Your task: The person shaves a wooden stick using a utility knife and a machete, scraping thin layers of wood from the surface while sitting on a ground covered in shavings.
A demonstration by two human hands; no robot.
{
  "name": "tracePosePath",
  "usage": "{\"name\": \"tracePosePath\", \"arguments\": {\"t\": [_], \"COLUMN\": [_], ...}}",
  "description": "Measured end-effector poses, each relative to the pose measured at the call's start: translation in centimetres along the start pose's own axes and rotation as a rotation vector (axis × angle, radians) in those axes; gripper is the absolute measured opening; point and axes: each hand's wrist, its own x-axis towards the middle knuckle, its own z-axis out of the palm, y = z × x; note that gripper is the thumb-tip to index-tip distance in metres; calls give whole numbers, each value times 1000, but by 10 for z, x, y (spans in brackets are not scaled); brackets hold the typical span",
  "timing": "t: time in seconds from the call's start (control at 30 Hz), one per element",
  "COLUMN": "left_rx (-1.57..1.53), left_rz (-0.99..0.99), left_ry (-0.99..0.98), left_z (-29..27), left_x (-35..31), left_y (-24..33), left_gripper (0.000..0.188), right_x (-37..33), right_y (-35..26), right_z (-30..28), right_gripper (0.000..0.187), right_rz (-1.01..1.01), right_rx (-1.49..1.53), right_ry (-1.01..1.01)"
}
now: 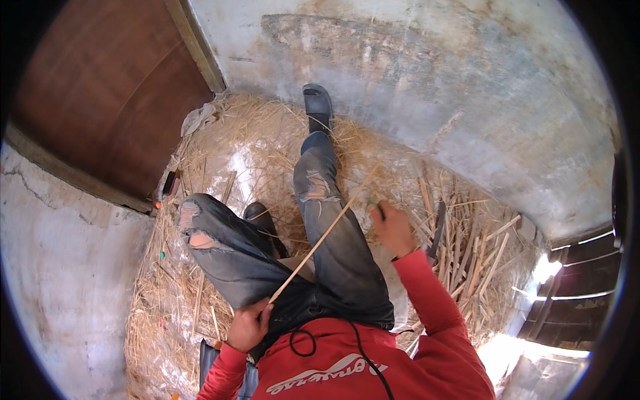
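Note:
My left hand (250, 325) is closed around the lower end of a long, thin pale wooden stick (322, 239), close to my lap. The stick slants up and to the right across my thigh, and its far end blurs into the straw. To the right of the stick, my right hand (393, 230) is closed on a small dark object (381, 212) that looks like a handle. Most of that object is hidden by my fingers, so its kind does not show. The right hand appears apart from the stick.
Straw and shavings (247, 127) litter the floor around my legs. A pile of split wooden sticks (467, 257) lies at the right. Walls (427, 73) enclose the spot, with a brown door-like panel (113, 93) at upper left. A pale crumpled bag (198, 120) lies near it.

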Motion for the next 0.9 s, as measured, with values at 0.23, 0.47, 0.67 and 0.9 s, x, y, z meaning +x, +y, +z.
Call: {"name": "tracePosePath", "arguments": {"t": [0.23,0.47,0.67,0.9], "left_rx": [9,120,139,142], "left_rz": [57,90,12,47], "left_ry": [37,19,-23,30], "left_z": [11,-13,-44,-43], "left_x": [15,-19,-33,-57], "left_y": [0,-12,-14,-38], "left_gripper": [21,22,18,20], "right_x": [-20,39,93,88], "right_y": [-51,7,93,167], "right_z": [5,22,17,-9], "right_gripper": [42,46,48,54], "right_rz": [-154,16,282,283], "right_rx": [-24,-184,-197,-43], "right_ry": [-231,-75,139,231]}}
